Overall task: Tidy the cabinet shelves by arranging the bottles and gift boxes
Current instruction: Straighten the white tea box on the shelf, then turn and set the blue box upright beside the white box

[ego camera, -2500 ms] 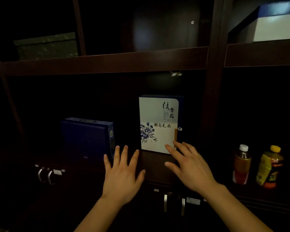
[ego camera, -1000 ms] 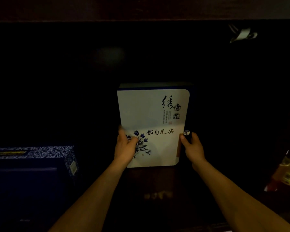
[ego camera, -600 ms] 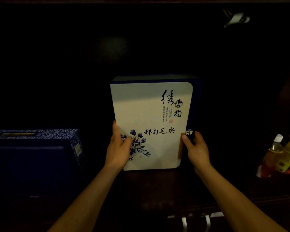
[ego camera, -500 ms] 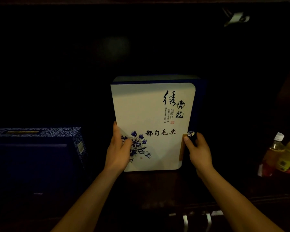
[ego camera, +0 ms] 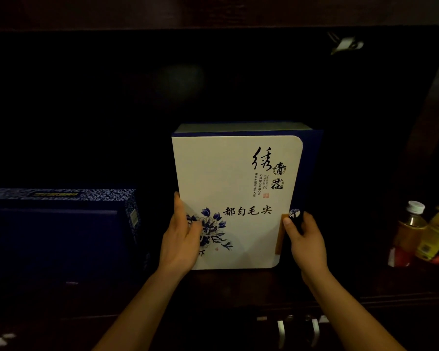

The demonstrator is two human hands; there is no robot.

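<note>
— Box position?
— White box (ego camera: 233, 198) upright on the shelf (ego camera: 238, 282), between blue box (ego camera: 58, 231) and bottles (ego camera: 411, 231).
— Hands?
— Left hand (ego camera: 180, 244) and right hand (ego camera: 306, 243) clamped on its side edges.

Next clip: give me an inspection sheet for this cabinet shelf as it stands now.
Surface: dark wooden shelf, dimly lit.
Job's things: white tea gift box upright at centre; dark blue gift box to its left; two drink bottles at right.
Clutter: nothing seen.
Grippers: left hand and right hand grip the white box's side edges.
Cables: nothing seen.
Surroundings: small metal fitting at the upper right; cabinet handles below.
</note>
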